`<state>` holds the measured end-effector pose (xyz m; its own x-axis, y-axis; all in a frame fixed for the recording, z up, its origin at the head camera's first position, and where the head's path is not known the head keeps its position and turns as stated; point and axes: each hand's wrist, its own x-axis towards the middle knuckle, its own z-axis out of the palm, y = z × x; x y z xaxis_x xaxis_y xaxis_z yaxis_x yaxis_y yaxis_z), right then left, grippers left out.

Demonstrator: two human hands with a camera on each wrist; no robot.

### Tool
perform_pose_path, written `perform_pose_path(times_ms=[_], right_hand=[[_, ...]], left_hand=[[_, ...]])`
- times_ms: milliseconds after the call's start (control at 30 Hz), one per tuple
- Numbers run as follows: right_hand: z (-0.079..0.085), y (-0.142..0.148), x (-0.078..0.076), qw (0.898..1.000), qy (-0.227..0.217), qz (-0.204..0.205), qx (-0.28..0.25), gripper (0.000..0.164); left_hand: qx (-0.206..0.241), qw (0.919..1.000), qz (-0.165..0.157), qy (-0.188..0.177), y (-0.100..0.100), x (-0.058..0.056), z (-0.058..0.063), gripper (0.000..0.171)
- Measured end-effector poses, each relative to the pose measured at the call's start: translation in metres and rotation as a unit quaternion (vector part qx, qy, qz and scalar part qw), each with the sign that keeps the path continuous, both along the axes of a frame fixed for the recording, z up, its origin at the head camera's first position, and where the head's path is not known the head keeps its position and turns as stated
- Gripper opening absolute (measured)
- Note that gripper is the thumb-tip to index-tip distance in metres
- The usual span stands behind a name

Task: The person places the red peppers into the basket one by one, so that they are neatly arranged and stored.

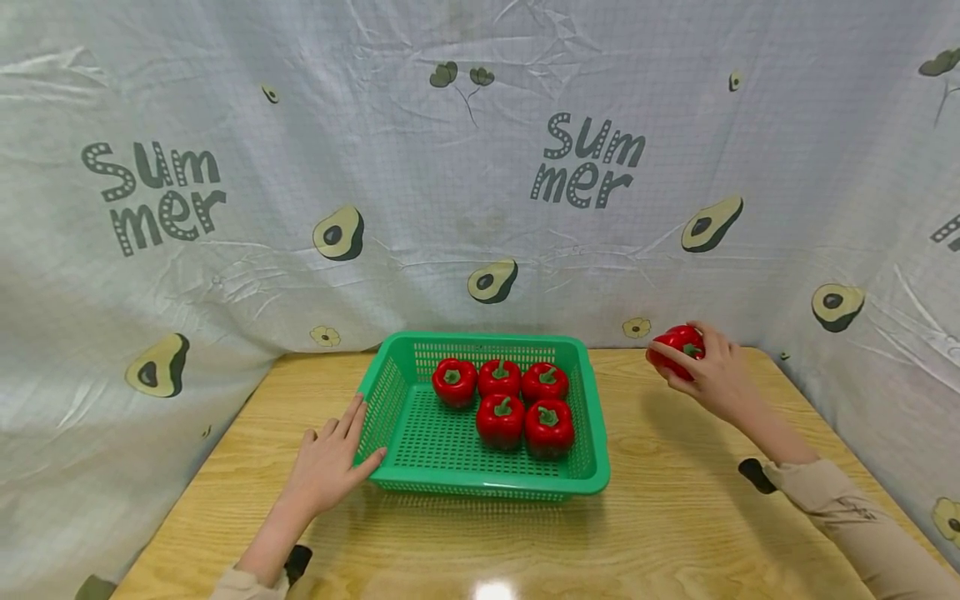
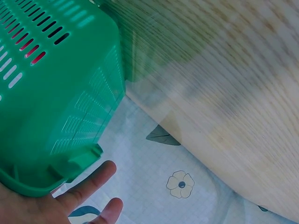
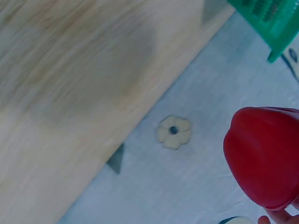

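My right hand (image 1: 712, 372) grips a red bell pepper (image 1: 670, 353) above the table, to the right of a green plastic basket (image 1: 491, 483). In the right wrist view the held bell pepper (image 3: 264, 156) fills the right side, with fingertips just below it. My left hand (image 1: 327, 462) rests on the basket's left rim, its fingers spread and fairly straight. From the left wrist, the hand (image 2: 79, 198) touches the rim of the basket (image 2: 56, 116). Several red bell peppers (image 1: 501, 421) with green stems stand inside the basket, towards its middle and right.
A wooden table (image 1: 652, 500) carries the basket. Behind and at both sides hangs a pale curtain (image 1: 420, 192) printed with avocados and lettering. Each wrist wears a dark device, such as the one (image 1: 756, 476) at the right sleeve.
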<state>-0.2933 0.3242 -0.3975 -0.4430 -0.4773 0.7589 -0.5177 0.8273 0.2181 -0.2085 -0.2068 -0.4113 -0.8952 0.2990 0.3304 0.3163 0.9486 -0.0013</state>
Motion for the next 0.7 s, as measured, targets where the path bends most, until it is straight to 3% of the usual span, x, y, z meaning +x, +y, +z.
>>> perform_pose_path(times_ms=[400, 700], right_hand=[[0.024, -0.034, 0.010, 0.999, 0.013, 0.019, 0.031, 0.048], [0.032, -0.054, 0.016, 0.997, 0.021, 0.033, 0.072, 0.047]], left_hand=[[0.004, 1.0000, 0.001, -0.002, -0.001, 0.000, 0.002, 0.072], [0.002, 1.0000, 0.000, -0.009, 0.000, 0.001, 0.001, 0.072]])
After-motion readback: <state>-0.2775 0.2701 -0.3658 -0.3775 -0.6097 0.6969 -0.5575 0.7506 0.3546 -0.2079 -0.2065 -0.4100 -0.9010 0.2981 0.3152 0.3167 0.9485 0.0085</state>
